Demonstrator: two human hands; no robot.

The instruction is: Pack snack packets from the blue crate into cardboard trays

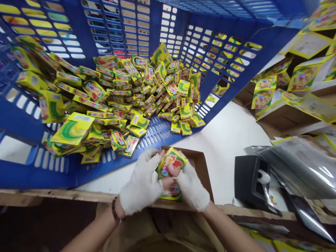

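I hold a small yellow packet (172, 161) between both of my gloved hands, just above the near edge of the tabletop (225, 147). My left hand (143, 182) wears a white fingerless glove and is curled around the packet's left side, bare fingertips pressing on its printed face. My right hand (190, 187), gloved the same way, grips the packet from the right, with its thumb lying across the front. Under my hands sits a shallow brown cardboard tray (202, 164), and a second packet (172, 194) seems to lie in it just below the one I hold, though my hands cover most of it.

Right in front of me a big blue plastic crate (31, 119) lies tipped on its side, its slotted wall flat on the tabletop. A heap of identical yellow-and-green packets (126, 94) fills it, spilling toward the open edge near the tray. A dark beaded bracelet (114, 210) circles my left wrist.

To my right, well apart from the tray, stands a black tape dispenser (252, 183) with a white core showing. Beside it lie shiny silver foil bags (299, 168). Further back on that side, open brown cartons (286, 115) carry larger yellow boxes with the same print. A wooden strip (52, 196) edges the tabletop nearest to me.
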